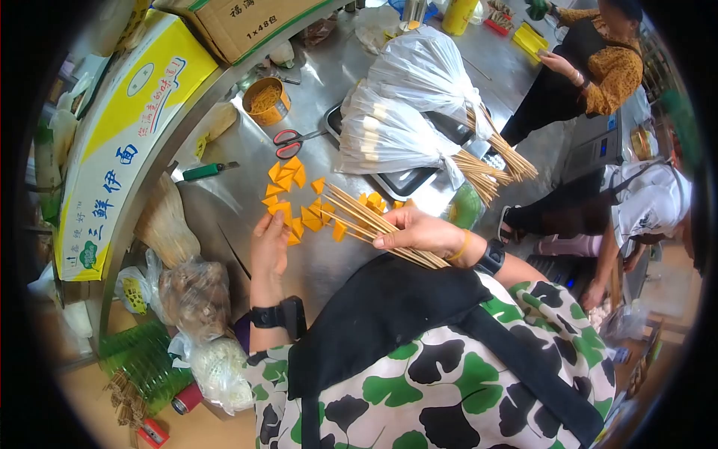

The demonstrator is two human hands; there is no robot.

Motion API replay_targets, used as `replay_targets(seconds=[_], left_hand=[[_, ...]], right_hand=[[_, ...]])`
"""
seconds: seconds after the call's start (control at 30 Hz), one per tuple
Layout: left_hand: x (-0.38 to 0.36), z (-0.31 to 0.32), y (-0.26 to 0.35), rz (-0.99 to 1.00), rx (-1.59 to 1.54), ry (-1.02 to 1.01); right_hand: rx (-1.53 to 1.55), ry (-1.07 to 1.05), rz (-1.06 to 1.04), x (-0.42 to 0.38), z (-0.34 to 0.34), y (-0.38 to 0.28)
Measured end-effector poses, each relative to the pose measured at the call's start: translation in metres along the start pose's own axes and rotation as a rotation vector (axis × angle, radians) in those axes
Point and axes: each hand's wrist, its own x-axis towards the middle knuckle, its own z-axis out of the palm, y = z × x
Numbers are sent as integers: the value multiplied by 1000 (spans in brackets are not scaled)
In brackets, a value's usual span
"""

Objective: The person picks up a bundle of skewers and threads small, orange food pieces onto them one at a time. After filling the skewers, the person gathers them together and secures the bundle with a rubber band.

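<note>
My right hand is closed around a bundle of thin wooden skewers, their tips fanning out to the left over orange wedge-shaped food pieces. Those pieces lie scattered on the metal table; a few sit beneath the skewers. At the left edge of the pile is my left hand, its thumb and fingertips closed on one orange piece. Scissors with red and black handles rest just beyond the pile.
Plastic bags of skewered food rest on a black-rimmed tray. A tin stands behind the scissors. A green-handled knife and a yellow-and-white carton are leftward. Two people stand on the right.
</note>
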Motion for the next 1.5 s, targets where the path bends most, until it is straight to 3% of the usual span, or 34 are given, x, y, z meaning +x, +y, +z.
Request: replay_targets(seconds=[0.27, 0.67, 0.87, 1.07, 1.27, 1.37, 1.5], left_hand=[[-31, 50, 6, 52, -45, -112], [-45, 74, 5, 215, -8, -11], [-51, 73, 1, 415, 260, -33], [-59, 79, -8, 459, 390, 2], [-62, 91, -9, 467, 361, -38], [-54, 84, -18, 291, 235, -37], [-56, 79, -28, 212, 319, -143]], right_hand=[[-95, -9, -91, -1, 5, 1], [-152, 79, -65, -3, 9, 1], [-135, 87, -41, -3, 10, 0], [-138, 66, -48, -1, 11, 4], [-199, 114, -68, 3, 7, 11], [-222, 143, -53, 1, 7, 8], [-254, 156, -58, 4, 5, 10]])
